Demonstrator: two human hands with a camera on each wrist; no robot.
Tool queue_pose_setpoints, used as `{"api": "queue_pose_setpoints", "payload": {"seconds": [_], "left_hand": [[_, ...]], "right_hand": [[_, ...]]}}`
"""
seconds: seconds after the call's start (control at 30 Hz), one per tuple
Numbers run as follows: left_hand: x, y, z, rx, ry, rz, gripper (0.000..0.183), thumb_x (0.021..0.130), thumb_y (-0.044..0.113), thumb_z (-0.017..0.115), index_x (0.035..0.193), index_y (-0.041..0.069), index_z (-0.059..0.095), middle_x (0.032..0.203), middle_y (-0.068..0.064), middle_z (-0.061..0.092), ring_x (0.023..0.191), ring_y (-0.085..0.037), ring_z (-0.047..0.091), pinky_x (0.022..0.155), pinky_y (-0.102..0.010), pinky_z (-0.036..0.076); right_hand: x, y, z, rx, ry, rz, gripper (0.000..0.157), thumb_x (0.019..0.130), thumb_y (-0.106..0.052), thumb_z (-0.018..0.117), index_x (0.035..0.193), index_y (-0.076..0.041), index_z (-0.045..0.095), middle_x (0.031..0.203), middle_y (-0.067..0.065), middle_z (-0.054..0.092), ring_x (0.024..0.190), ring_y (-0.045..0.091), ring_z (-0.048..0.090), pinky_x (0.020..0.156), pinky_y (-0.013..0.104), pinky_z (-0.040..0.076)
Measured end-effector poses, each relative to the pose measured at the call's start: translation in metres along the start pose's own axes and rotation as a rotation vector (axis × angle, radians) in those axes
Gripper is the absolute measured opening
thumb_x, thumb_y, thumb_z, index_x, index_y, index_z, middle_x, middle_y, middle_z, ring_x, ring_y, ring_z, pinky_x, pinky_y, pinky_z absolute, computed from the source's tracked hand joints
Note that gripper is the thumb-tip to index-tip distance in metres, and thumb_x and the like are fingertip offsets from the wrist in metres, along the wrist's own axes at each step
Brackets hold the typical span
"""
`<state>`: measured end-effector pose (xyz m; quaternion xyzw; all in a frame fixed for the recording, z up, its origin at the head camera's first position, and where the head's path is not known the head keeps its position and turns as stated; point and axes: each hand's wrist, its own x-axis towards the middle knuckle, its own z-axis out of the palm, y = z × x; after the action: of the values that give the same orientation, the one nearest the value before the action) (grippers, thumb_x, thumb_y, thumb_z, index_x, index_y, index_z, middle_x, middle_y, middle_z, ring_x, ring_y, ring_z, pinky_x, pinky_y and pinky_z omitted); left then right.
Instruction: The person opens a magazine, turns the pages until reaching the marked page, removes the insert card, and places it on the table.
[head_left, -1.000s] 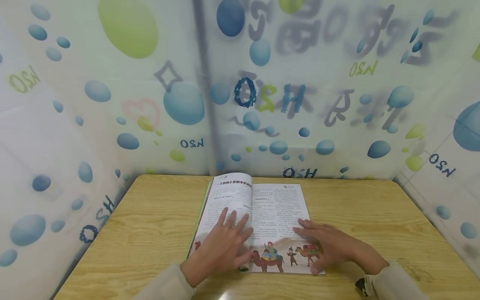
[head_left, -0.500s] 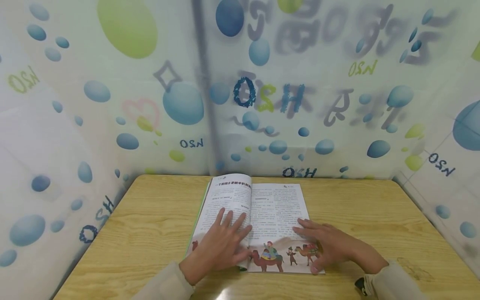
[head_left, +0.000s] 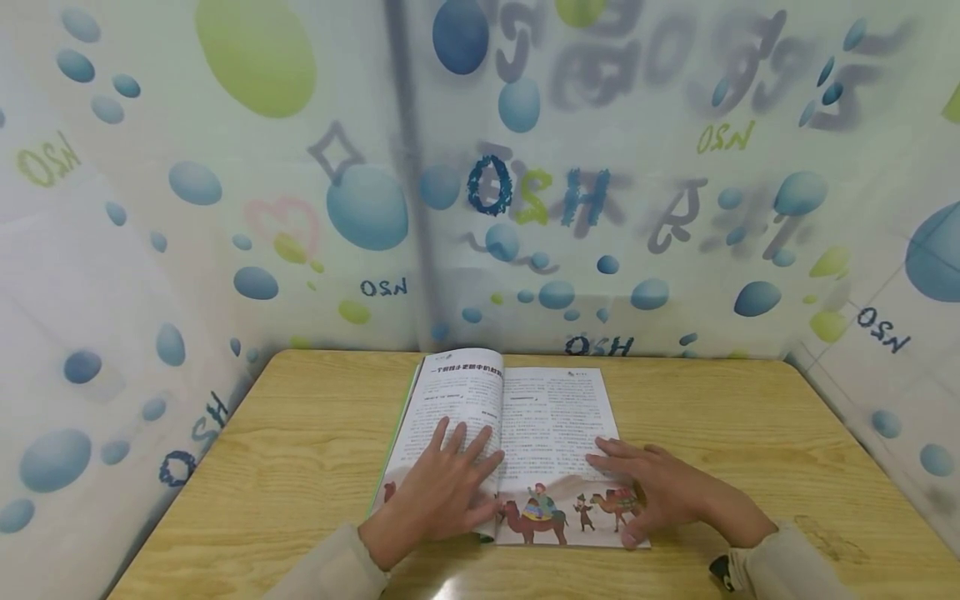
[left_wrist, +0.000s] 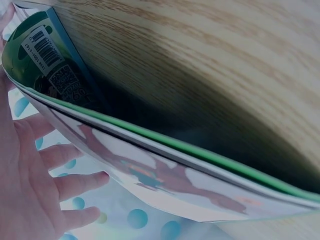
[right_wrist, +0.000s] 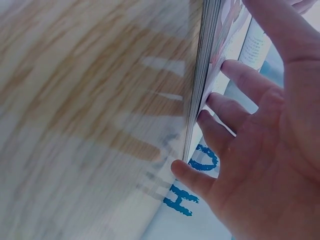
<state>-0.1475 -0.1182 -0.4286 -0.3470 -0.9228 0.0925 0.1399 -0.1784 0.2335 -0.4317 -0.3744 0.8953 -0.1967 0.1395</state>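
Observation:
An open magazine (head_left: 558, 417) with printed text and a camel caravan picture along its bottom lies on the table. Spread flat over the lower left page (head_left: 457, 383) is my left hand (head_left: 438, 496), its thumb beside the spine fold. That page side bows upward; in the left wrist view, the green back cover (left_wrist: 30, 70) with a barcode (left_wrist: 46, 49) shows underneath, curved over the tabletop. My right hand (head_left: 667, 487) rests at the lower right edge of the magazine, thumb near the bottom corner. In the right wrist view its extended fingers (right_wrist: 220, 132) lie along the page edges (right_wrist: 201, 75).
The wood-grain table (head_left: 300, 433) extends on both sides of the magazine. A pale curtain (head_left: 645, 200) printed with blue and green drops and H2O lettering encloses the back and sides. A small black item (head_left: 722, 572) sits at the right sleeve cuff (head_left: 783, 567).
My left hand has shifted slightly left on the page, and the left page's top edge sits a little lower. My right hand stays in place.

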Motion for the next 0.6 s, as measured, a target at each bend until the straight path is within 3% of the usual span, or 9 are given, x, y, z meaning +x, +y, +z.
{"api": "queue_pose_setpoints", "payload": {"seconds": [0.27,0.6], "left_hand": [[-0.0004,0.0007,0.0006,-0.003,0.027,0.009,0.057,0.091,0.061,0.052,0.132,0.024,0.065,0.144,-0.009,0.054,0.124,-0.038,0.055,0.104,-0.060,0.039],[0.0016,0.0022,-0.0007,0.019,-0.008,-0.004,0.059,0.091,0.064,0.050,0.134,0.026,0.063,0.146,-0.008,0.052,0.127,-0.037,0.053,0.105,-0.060,0.038]], "right_hand": [[0.0003,-0.0001,0.0006,0.014,0.001,0.004,0.105,0.066,-0.065,0.079,0.151,-0.013,0.044,0.156,0.022,0.034,0.138,0.047,0.037,0.100,0.073,0.029],[0.0028,0.0012,0.0002,0.011,-0.010,0.044,0.099,0.069,-0.065,0.075,0.150,-0.015,0.047,0.157,0.018,0.036,0.140,0.044,0.036,0.104,0.071,0.028]]}}
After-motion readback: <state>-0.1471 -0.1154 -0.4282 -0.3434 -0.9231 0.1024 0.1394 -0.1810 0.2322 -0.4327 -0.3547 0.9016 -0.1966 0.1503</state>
